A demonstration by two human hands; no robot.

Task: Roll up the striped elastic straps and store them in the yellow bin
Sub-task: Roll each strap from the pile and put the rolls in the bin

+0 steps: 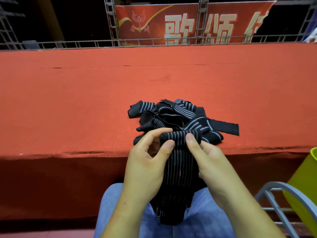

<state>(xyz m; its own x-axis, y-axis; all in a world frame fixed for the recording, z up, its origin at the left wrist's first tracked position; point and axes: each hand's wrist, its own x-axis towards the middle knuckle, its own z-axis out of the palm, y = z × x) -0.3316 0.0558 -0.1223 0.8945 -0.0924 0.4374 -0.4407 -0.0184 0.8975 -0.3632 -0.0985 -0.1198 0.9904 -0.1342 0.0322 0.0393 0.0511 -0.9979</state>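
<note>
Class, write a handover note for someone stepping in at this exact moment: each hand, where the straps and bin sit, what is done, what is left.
Left hand: pinches the top end of one striped strap.
Right hand: pinches the same end beside it.
That strap: top end folded over, the rest hanging down unrolled.
Pile of straps: loose and tangled on the red platform, just beyond the hands.
Yellow bin: at the right edge, lower than the platform; its inside is out of view.
Done: rolling barely begun.
Left: roll this strap, bin it, then work through the pile.
</note>
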